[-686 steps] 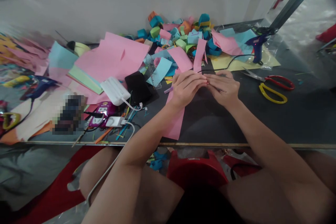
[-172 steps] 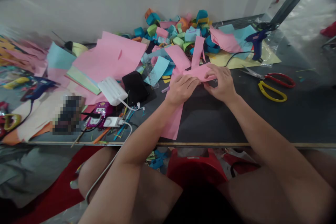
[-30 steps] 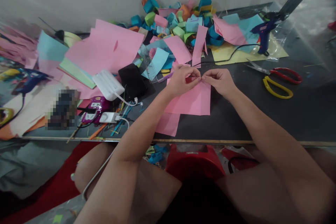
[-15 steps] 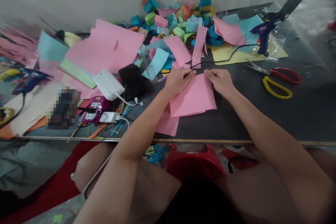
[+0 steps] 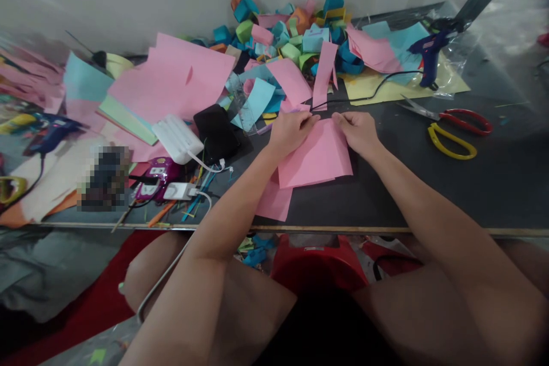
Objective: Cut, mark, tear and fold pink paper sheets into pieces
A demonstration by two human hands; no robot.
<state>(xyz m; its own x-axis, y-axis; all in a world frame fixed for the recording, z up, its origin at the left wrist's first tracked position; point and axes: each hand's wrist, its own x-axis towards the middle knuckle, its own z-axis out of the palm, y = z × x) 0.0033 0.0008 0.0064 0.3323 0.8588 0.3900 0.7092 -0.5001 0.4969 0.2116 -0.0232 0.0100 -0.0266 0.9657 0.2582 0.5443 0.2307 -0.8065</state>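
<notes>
A pink sheet of paper [image 5: 319,157], apparently folded, lies in front of me on the dark table. My left hand [image 5: 292,130] is closed on its upper left edge, thumb and fingers pressed together. On its upper right corner my right hand [image 5: 357,130] pinches the paper between thumb and fingers. Partly under the sheet, at its lower left, is another pink piece [image 5: 277,200]. To the right of my right hand lie scissors [image 5: 454,126] with one red and one yellow handle, blades apart.
Behind my hands is a heap of coloured paper rings [image 5: 291,40]. A blue glue gun [image 5: 431,60] stands at the back right, another [image 5: 54,131] at the left. Left of me lie a white power bank [image 5: 178,137], a black phone [image 5: 217,132] and a purple power strip [image 5: 158,177].
The pink sheet's lower edge has risen very slightly. Both hands keep their grip in nearly the same place, and the view has shifted a little.
</notes>
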